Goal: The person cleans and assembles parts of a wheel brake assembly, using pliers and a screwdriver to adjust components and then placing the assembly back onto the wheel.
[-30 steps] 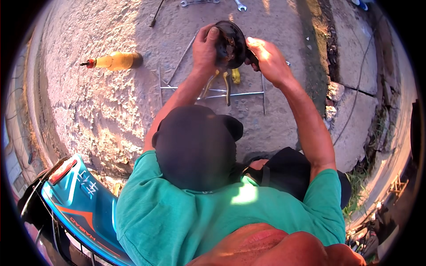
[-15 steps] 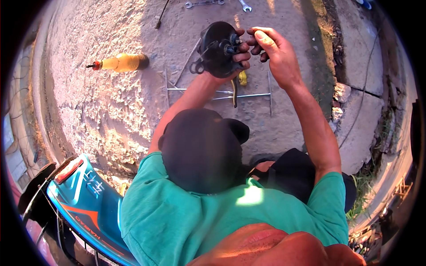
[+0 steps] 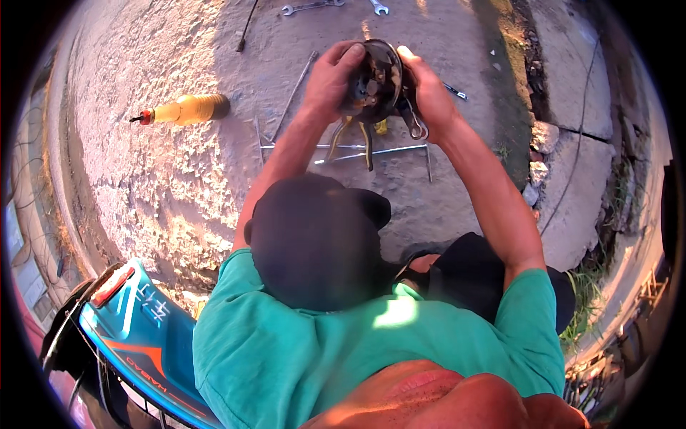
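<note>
Both my hands hold a round, dark, greasy brake plate point(image 3: 373, 80) above the ground. Its inner side, with worn metal parts, faces up towards me. My left hand point(image 3: 333, 77) is closed round its left rim, thumb on top. Gripping the right rim is my right hand point(image 3: 431, 91), its thumb along the edge; the other fingers are mostly hidden. A small lever with a ring-shaped end point(image 3: 416, 127) sticks out below, by the right palm. Underneath lie pliers point(image 3: 368, 146) with yellow and black handles, their jaws hidden behind the plate.
Metal rods point(image 3: 393, 152) with crossbars lie beneath my forearms. A yellow-liquid bottle point(image 3: 193, 109) lies to the left. Beyond are a double-ended wrench point(image 3: 313, 6), another wrench point(image 3: 379, 7), a dark rod point(image 3: 246, 27) and a small tool point(image 3: 454, 91). A blue vehicle panel point(image 3: 146, 336) stands lower left.
The brake plate has been turned over, from its smooth outer side to its inner side. My right hand, formerly apart from it, now grips it, and my left hand has shifted to the left rim.
</note>
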Demonstrator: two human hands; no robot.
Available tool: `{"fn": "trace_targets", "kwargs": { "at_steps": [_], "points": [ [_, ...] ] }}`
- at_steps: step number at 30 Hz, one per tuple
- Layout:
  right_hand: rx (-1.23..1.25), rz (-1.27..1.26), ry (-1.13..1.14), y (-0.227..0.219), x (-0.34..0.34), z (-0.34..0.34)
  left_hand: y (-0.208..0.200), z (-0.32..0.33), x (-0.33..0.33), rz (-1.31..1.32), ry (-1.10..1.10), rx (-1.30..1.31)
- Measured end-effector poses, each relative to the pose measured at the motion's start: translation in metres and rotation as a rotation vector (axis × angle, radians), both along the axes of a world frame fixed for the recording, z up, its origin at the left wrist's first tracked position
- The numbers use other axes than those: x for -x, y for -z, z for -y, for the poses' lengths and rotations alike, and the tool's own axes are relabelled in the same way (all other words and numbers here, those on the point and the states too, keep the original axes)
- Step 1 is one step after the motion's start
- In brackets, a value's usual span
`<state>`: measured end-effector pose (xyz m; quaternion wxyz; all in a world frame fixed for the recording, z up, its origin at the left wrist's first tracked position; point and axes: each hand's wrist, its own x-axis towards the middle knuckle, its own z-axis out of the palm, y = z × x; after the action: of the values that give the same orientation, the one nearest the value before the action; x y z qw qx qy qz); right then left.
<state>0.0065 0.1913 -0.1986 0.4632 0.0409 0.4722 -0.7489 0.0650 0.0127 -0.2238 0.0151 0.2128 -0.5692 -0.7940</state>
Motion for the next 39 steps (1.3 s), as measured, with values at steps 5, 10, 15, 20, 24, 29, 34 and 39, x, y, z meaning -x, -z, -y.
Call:
{"fn": "trace_targets", "kwargs": {
  "at_steps": [5, 10, 15, 20, 24, 29, 34, 39],
  "points": [
    [0.256, 0.188, 0.017, 0.013, -0.009, -0.001, -0.016, -0.004, 0.006, 0.098, 0.131, 0.221],
    [0.392, 0.306, -0.02, 0.019, -0.002, -0.011, -0.011, -0.008, 0.011, 0.078, 0.204, -0.064],
    [0.271, 0.215, 0.151, 0.021, -0.001, 0.0, -0.008, -0.012, 0.02, -0.123, 0.203, 0.364],
    [0.276, 0.148, 0.153, 0.003, 0.005, -0.004, 0.006, -0.005, 0.013, -0.159, 0.06, 0.556],
    [0.147, -0.113, 0.262, -0.005, 0.019, -0.007, 0.041, -0.004, -0.047, -0.018, 0.173, 1.033],
    [0.109, -0.221, 0.296, -0.008, 0.03, -0.014, 0.076, -0.055, -0.124, 0.097, 0.453, 1.35],
    [0.028, -0.396, 0.37, -0.009, 0.033, -0.012, 0.092, -0.061, -0.13, 0.131, 0.4, 1.383],
    [0.156, -0.296, 0.333, -0.004, 0.044, -0.026, 0.098, -0.048, -0.138, 0.174, 0.302, 1.34]
  ]
}}
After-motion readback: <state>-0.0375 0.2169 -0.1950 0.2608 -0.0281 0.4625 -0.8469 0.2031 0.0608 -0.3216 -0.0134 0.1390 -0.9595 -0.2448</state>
